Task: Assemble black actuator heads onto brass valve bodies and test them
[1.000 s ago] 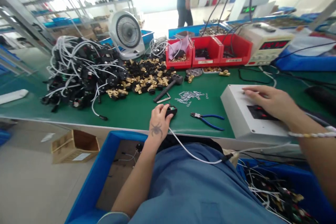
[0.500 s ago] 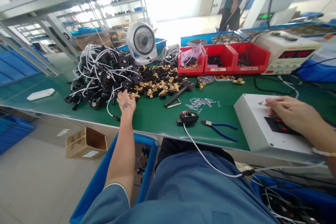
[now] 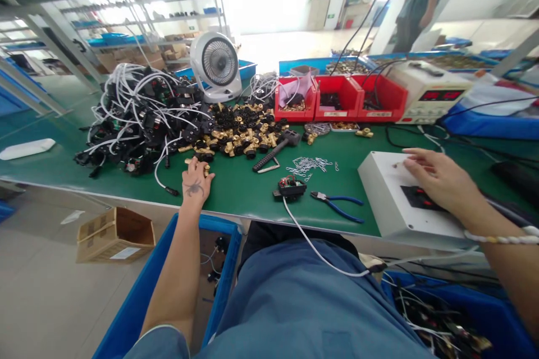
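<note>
My left hand is closed around a brass valve fitting at the near edge of a pile of brass and black fittings. Fingers hide most of the piece. Over the white control box, my right hand is open, its fingers stretched out by the small toggle switch and the black panel with red-lit switches. Between the hands lies a small black housing with an exposed circuit board, a white cable running from it. Blue-handled pliers rest beside it.
Left of the fittings is a heap of black parts with white cables. A fan, red bins and a power supply stand behind. A black-handled tool and metal clips lie mid-table. Another person stands beyond.
My left hand has drawn back slightly from the pile with a brass fitting. My right hand's fingers have straightened and spread above the toggle switch. The view has turned a little to the right.
</note>
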Demonstrator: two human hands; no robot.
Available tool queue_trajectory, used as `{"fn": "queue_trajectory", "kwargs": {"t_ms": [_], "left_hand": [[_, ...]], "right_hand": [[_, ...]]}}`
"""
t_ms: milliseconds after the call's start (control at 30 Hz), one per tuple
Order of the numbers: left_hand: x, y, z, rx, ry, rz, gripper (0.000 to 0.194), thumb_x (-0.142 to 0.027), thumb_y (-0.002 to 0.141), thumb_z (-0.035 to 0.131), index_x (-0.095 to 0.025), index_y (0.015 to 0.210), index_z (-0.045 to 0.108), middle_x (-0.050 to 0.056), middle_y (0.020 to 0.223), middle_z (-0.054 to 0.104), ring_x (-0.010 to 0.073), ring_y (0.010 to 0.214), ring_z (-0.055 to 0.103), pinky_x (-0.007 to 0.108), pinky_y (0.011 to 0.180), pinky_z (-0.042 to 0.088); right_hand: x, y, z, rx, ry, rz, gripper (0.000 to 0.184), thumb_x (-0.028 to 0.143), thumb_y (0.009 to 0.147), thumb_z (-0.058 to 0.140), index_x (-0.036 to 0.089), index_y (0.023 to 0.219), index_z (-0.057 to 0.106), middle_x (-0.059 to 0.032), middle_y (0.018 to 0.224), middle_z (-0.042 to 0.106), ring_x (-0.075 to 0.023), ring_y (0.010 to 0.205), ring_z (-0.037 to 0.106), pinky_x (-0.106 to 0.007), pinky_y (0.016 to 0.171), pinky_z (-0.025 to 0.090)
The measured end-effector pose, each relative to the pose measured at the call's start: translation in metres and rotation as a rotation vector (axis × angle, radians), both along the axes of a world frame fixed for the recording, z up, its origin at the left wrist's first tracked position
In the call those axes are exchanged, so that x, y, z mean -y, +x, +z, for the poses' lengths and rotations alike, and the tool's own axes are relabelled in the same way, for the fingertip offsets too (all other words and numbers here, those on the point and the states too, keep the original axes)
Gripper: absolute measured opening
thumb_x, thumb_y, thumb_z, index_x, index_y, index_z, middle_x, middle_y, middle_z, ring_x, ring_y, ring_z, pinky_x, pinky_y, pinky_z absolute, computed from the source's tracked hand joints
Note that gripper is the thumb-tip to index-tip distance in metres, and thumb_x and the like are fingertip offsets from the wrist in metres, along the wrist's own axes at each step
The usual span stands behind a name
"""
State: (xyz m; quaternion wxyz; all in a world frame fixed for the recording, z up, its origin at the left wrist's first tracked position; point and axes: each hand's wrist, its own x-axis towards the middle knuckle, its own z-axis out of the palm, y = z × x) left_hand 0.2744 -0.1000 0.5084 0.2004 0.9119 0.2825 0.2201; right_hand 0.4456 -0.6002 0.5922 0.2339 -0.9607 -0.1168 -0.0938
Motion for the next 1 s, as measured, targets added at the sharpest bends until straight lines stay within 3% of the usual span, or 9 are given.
{"fn": "queue_trajectory", "kwargs": {"t_ms": [133, 267, 433, 533, 600, 700, 800, 900, 1000], "left_hand": [[0.028, -0.009, -0.001, 0.09, -0.059, -0.026, 0.024, -0.019, 0.082, 0.065, -0.015, 0.106, 0.067, 0.02, 0.128, 0.059, 0.039, 0.128, 0.056, 0.058, 0.112, 0.043], [0.062, -0.018, 0.004, 0.202, -0.179, -0.141, 0.036, -0.031, 0.08, 0.07, -0.016, 0.112, 0.065, 0.014, 0.116, 0.061, 0.0307, 0.114, 0.064, 0.048, 0.102, 0.055], [0.114, -0.033, 0.028, 0.303, -0.345, -0.418, 0.051, -0.045, 0.08, 0.075, -0.021, 0.124, 0.063, 0.008, 0.121, 0.064, 0.0217, 0.104, 0.068, 0.036, 0.089, 0.063], [0.146, -0.042, 0.05, 0.38, -0.414, -0.696, 0.053, -0.042, 0.083, 0.079, -0.026, 0.13, 0.063, 0.009, 0.132, 0.06, 0.0216, 0.115, 0.066, 0.03, 0.087, 0.062], [0.165, -0.047, 0.063, 0.413, -0.409, -0.821, 0.059, -0.039, 0.084, 0.08, -0.028, 0.137, 0.058, 0.009, 0.134, 0.06, 0.0209, 0.117, 0.065, 0.027, 0.086, 0.062], [0.187, -0.052, 0.076, 0.468, -0.267, -0.907, 0.065, -0.038, 0.085, 0.08, -0.026, 0.142, 0.051, 0.01, 0.131, 0.062, 0.0222, 0.12, 0.064, 0.03, 0.09, 0.061], [0.199, -0.054, 0.081, 0.514, -0.154, -0.974, 0.061, -0.043, 0.087, 0.077, -0.025, 0.139, 0.052, 0.01, 0.125, 0.065, 0.0215, 0.117, 0.065, 0.032, 0.095, 0.059], [0.204, -0.057, 0.082, 0.519, -0.23, -0.984, 0.058, -0.047, 0.086, 0.076, -0.025, 0.136, 0.055, 0.008, 0.124, 0.067, 0.0195, 0.115, 0.065, 0.03, 0.099, 0.056], [0.205, -0.062, 0.081, 0.543, -0.354, -0.968, 0.051, -0.042, 0.083, 0.08, -0.025, 0.128, 0.062, 0.005, 0.117, 0.068, 0.0182, 0.109, 0.065, 0.029, 0.096, 0.055]], "right_hand": [[-0.005, -0.005, 0.004, -0.006, -0.024, -0.01, 0.023, 0.027, 0.09, 0.052, 0.019, 0.085, 0.073, -0.0169, 0.113, 0.073, -0.0262, 0.107, 0.067, -0.035, 0.093, 0.049], [-0.012, -0.008, 0.01, 0.013, -0.036, -0.019, 0.018, 0.024, 0.087, 0.056, 0.018, 0.079, 0.072, -0.0179, 0.105, 0.074, -0.0274, 0.104, 0.067, -0.036, 0.093, 0.049], [-0.024, -0.032, 0.019, 0.243, 0.015, -0.044, 0.029, 0.028, 0.086, 0.057, 0.014, 0.105, 0.073, -0.0214, 0.121, 0.069, -0.0303, 0.12, 0.061, -0.045, 0.109, 0.041], [-0.047, -0.074, 0.019, 0.18, 0.352, 0.116, 0.031, 0.043, 0.09, 0.06, 0.019, 0.103, 0.072, -0.012, 0.1, 0.073, -0.0233, 0.09, 0.068, -0.041, 0.09, 0.053], [-0.069, -0.109, 0.014, -0.16, 0.601, 0.349, 0.036, 0.052, 0.091, 0.065, 0.022, 0.109, 0.07, -0.0065, 0.094, 0.073, -0.0179, 0.081, 0.068, -0.035, 0.082, 0.057], [-0.101, -0.153, -0.001, -0.611, 0.918, 0.7, 0.061, 0.055, 0.084, 0.077, 0.028, 0.136, 0.059, -0.0059, 0.112, 0.072, -0.0162, 0.088, 0.071, -0.031, 0.08, 0.059], [-0.118, -0.176, -0.018, -0.778, 1.162, 0.701, 0.059, 0.052, 0.09, 0.072, 0.033, 0.143, 0.055, -0.0028, 0.107, 0.072, -0.0142, 0.088, 0.069, -0.026, 0.079, 0.058], [-0.12, -0.183, -0.026, -0.867, 1.261, 0.625, 0.052, 0.049, 0.09, 0.073, 0.033, 0.138, 0.06, -0.0022, 0.106, 0.072, -0.0155, 0.092, 0.069, -0.027, 0.082, 0.057], [-0.115, -0.186, -0.025, -0.893, 1.318, 0.649, 0.051, 0.047, 0.087, 0.077, 0.035, 0.134, 0.063, -0.0007, 0.104, 0.071, -0.016, 0.094, 0.068, -0.027, 0.085, 0.056]]}}
